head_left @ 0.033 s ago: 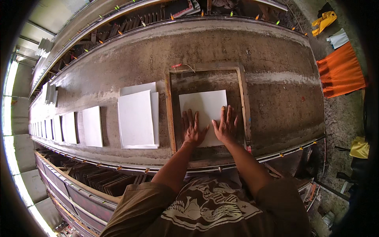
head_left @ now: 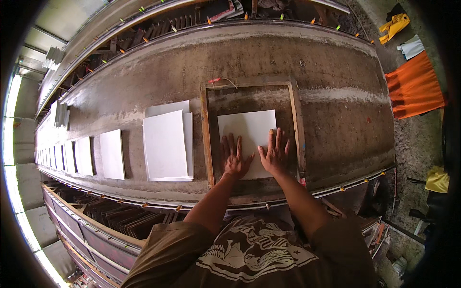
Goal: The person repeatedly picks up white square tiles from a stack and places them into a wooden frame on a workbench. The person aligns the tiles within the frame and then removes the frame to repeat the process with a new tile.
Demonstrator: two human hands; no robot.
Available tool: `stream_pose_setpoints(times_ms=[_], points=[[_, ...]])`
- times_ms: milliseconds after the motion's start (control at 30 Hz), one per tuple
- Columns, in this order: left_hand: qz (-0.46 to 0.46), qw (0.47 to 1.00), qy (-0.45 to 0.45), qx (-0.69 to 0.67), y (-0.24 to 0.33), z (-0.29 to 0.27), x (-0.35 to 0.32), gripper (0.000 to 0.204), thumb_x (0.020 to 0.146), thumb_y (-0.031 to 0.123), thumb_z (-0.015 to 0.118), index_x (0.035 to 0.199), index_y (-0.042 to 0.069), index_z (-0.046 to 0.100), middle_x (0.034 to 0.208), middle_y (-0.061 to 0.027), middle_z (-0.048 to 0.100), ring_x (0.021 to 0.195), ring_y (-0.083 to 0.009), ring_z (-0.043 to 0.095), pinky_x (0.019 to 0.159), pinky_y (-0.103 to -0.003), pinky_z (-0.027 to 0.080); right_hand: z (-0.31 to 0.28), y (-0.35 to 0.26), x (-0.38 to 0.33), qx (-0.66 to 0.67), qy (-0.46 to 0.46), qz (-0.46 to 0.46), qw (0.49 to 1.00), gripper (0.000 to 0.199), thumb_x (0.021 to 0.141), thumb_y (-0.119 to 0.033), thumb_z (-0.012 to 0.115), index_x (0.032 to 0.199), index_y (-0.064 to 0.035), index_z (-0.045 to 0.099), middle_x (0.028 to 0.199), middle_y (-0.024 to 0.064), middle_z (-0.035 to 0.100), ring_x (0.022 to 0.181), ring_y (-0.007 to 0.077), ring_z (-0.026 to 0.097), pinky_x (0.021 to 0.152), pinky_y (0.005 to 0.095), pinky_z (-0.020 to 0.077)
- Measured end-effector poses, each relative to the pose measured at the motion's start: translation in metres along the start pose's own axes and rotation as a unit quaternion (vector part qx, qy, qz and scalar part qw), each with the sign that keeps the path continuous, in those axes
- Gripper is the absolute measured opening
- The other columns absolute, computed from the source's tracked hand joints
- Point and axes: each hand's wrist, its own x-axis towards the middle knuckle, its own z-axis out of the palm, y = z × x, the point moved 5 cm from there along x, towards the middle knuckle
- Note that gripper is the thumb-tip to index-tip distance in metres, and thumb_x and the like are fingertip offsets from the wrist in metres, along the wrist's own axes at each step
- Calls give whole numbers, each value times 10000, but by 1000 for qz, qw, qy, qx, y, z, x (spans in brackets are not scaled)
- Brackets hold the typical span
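A white sheet (head_left: pixel 247 122) lies inside a rectangular wooden frame (head_left: pixel 205 137) on a long brown table. My left hand (head_left: pixel 234 158) rests flat over the sheet's left edge, fingers stretched out and pointing away from me. Over its right edge lies my right hand (head_left: pixel 274 154), palm down with fingers spread. Neither hand grips anything. A thin cord with a red piece (head_left: pixel 214 80) sits at the frame's far left corner. Whether a mesh spans the frame, I cannot tell.
Left of the frame is a loose stack of white sheets (head_left: pixel 164 146). Several single sheets, such as this one (head_left: pixel 112 154), line the table (head_left: pixel 343 129) farther left. Small coloured pegs dot its rails. An orange cloth (head_left: pixel 415 85) hangs beyond the right end.
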Motion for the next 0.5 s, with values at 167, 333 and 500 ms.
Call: stream_pose_setpoints(times_ms=[167,333,500], points=[[7,1000,-15,17,1,0,3,920,948,583,570,1599,49,199,1649,-306,106,1524,-517,42,1230,-610,80,5,1,67,9,0,-25,1000,822,995,-560,493,1602,-73,227,1667,199,178,1540,379,183,1218,621,135],[4,1000,-12,22,-2,6,-7,926,938,580,585,1602,58,205,1654,-295,103,1526,-511,50,1234,-603,81,7,-2,93,7,-17,-14,1000,822,1003,-619,424,1606,-96,227,1674,179,164,1541,372,181,1223,610,154],[-13,999,-5,30,-2,1,3,934,925,598,589,1606,76,218,1667,-265,98,1538,-480,47,1240,-585,73,6,1,92,27,4,-43,999,825,1029,-601,372,1607,-41,187,1667,207,185,1542,388,177,1210,624,142]])
